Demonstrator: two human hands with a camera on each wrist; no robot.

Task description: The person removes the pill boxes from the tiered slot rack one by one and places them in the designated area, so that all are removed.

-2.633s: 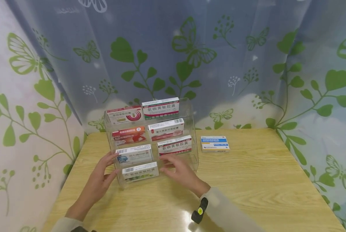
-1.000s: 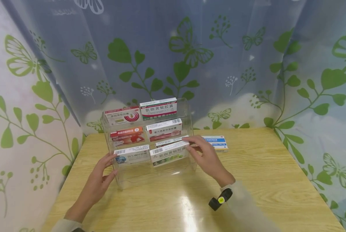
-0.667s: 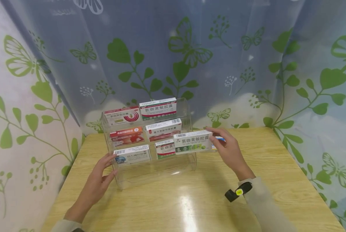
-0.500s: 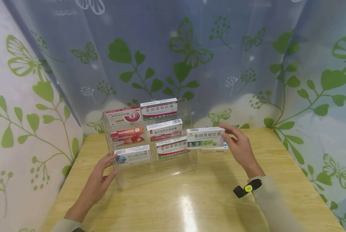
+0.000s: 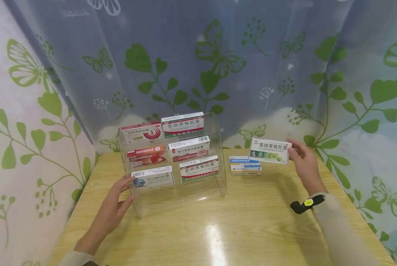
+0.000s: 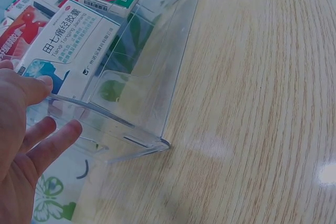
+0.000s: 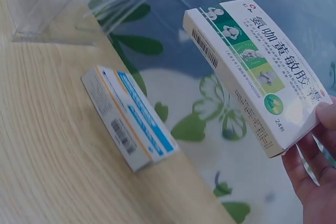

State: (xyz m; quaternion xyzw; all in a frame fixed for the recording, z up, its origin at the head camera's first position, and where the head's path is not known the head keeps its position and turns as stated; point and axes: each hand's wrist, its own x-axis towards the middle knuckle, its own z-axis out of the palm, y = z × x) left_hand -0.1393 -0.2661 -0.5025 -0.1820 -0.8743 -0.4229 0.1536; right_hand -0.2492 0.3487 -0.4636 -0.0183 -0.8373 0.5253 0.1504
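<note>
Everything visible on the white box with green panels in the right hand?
The flat white rectangular box with green panels looks like printed cardboard. Large dark Chinese characters mark its broad face, beside a strip of green picture squares and a round green emblem; a narrow side carries a barcode. The right hand pinches it at one end, holding it slightly tilted above the wooden table. In the head view, it sits right of the tiered clear plastic rack, partly covering the blue, white and yellow box.
</note>
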